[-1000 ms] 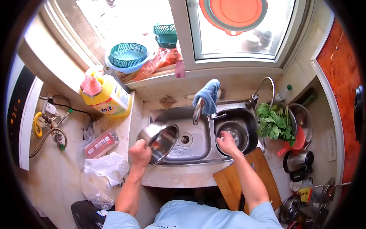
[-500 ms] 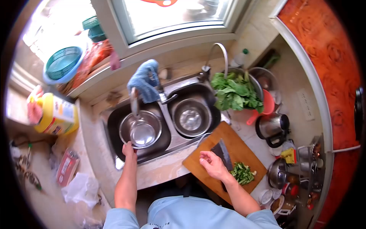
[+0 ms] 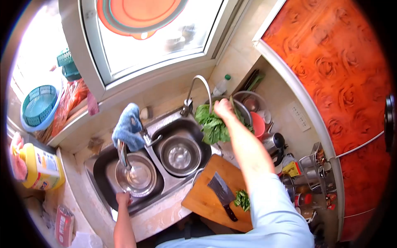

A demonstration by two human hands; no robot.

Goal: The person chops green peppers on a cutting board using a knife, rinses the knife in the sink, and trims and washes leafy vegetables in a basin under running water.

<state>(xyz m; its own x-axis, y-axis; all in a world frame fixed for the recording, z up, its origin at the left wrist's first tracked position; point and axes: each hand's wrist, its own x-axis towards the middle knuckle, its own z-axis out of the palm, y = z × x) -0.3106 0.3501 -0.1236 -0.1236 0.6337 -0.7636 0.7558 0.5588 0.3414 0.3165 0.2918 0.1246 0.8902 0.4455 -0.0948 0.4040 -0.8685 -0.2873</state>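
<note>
Leafy dark-green vegetables spill over the side of a round grey metal bowl, right of the double steel sink; bowl probably keeps them bunched. Bare right hand on top; fingers' grip can't be told. Bare left hand at left basin's front edge, beside a shiny round steel basin, perhaps steadying; fingers curled, hold uncertain. Narrow desk strip fronts the sink; rectangular brown wooden board seemingly overhangs its edge, limiting room.
</note>
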